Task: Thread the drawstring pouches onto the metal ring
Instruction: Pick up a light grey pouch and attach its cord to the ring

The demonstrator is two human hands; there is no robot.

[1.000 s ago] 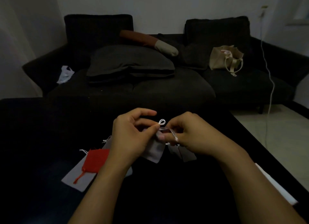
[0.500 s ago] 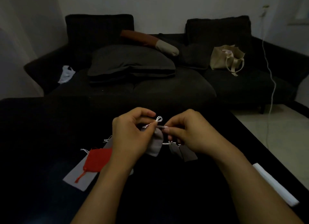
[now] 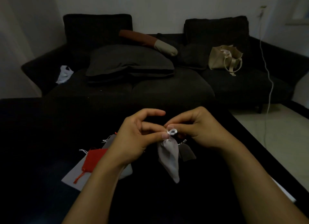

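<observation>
Over a black table (image 3: 41, 140) a light grey drawstring pouch (image 3: 168, 156) hangs from its white cord loop (image 3: 172, 132). My left hand (image 3: 133, 140) pinches the pouch's neck just below the loop. My right hand (image 3: 197, 128) pinches at the loop from the right; the metal ring is mostly hidden in its fingers. A darker grey pouch (image 3: 186, 151) dangles under my right hand. On the table to the left lie a red pouch (image 3: 92, 160) and another grey pouch (image 3: 109, 140).
A white sheet (image 3: 73, 177) lies under the red pouch. A white strip (image 3: 284, 192) sits at the table's right edge. Behind the table stands a dark sofa (image 3: 167, 89) with cushions and a beige bag (image 3: 224, 58). A white cable (image 3: 267, 76) hangs on the right.
The light grey pouch has swung down and now hangs full length below the fingers. Its cord loop has shifted right, to my right hand's fingertips. Both hands stay close together.
</observation>
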